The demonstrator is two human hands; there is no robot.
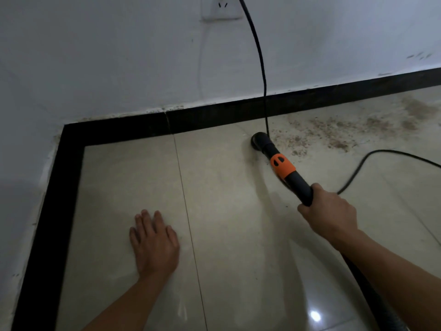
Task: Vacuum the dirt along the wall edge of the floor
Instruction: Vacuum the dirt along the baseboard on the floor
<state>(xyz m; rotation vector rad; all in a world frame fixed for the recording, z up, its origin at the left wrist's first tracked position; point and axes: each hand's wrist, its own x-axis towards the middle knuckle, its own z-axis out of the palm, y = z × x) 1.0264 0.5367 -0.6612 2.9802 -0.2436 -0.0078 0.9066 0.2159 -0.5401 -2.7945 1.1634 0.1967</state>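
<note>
My right hand (330,210) grips a black vacuum wand (298,185) with an orange collar (282,167). The wand's round black nozzle (259,140) sits on the beige tiled floor (226,211) close to the black baseboard (214,118) of the far wall. Brown dirt (334,130) is scattered over the tiles to the right of the nozzle, along the baseboard. My left hand (154,242) lies flat on the floor, fingers straight, well to the left of the wand.
A black power cord (261,68) hangs from a white wall socket (220,8), drops beside the nozzle, and loops across the floor at the right (381,154). The vacuum hose (372,299) trails under my right forearm. A second baseboard (52,211) runs along the left wall.
</note>
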